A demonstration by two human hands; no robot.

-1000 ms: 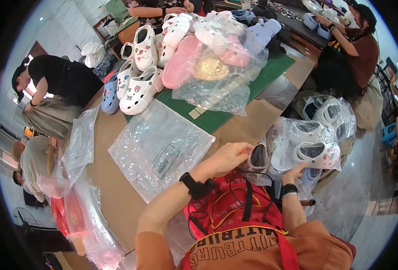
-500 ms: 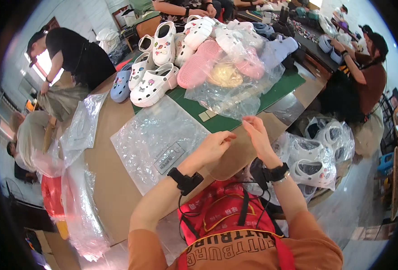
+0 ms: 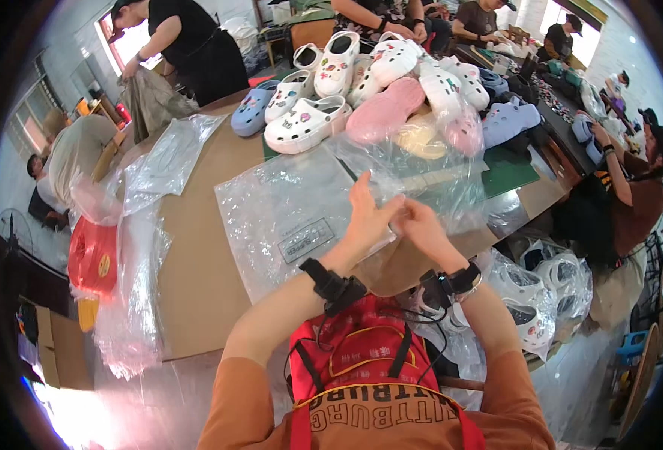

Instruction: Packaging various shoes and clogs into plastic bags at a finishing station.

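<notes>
My left hand is over the near part of the table, its fingers stretched up and thumb apart, reaching to my right hand's fingertips. My right hand has its fingers curled and pinched at the edge of a transparent plastic bag, which spreads from the shoe pile towards me. Flat under and left of my left hand lies another transparent bag with a printed box. Ahead are white clogs with charms, a blue clog, a pink clog sole outward, and a pale yellow one.
Bagged white clogs stand low at my right. Plastic bags hang over the table's left edge near a red roll. A green mat lies beneath the pile. Co-workers are at the far left, across the table and at right.
My view has shifted, so the pile sits higher and further right. My hands, apart before, have come together. The transparent bag by the pile now reaches nearer to me.
</notes>
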